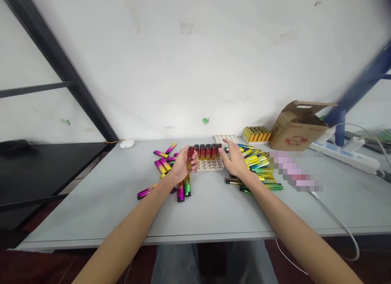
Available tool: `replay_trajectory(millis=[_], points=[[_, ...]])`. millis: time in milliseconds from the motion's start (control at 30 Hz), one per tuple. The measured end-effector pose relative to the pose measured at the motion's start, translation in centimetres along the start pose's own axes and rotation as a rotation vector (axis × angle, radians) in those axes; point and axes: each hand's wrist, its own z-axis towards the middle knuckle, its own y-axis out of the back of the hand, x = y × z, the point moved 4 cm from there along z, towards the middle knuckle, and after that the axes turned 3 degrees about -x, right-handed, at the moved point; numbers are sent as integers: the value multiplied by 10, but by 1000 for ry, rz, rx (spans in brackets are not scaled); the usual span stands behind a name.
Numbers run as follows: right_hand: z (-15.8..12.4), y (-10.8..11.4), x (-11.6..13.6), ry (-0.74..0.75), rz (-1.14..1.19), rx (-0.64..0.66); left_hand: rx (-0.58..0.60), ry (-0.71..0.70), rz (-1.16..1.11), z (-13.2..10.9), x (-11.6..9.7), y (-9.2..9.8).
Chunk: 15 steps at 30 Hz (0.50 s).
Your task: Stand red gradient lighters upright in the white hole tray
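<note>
My left hand (183, 164) is closed around a red-and-gold lighter (191, 154), held upright at the left end of a pale tray (210, 169) with round holes. Several red-and-gold lighters (208, 152) stand in the tray's far rows, while its near holes show bare. At the tray's right end is my right hand (234, 158), thumb and forefinger apart, close to the last standing lighter (219, 149); whether it touches that one I cannot tell. Purple-and-yellow lighters (162, 165) lie loose around my left hand. Yellow, green and blue lighters (259, 164) are heaped beside my right hand.
Against the wall stand another holed tray (226, 139) and a tray filled with yellow lighters (256, 134). An opened cardboard box (295, 131), a power strip (345, 154) and a white cable (334, 219) are on the right. A white case (126, 143) sits at the back left.
</note>
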Motion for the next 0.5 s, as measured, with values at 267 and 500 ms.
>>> replay_trajectory(millis=[267,500], points=[[-2,-9,-1,52,-27,233,-2,-85,-42,-2,-3,1],[0,-9,-8,-11,-84,235,22,-66,-22,-5,-4,-8]])
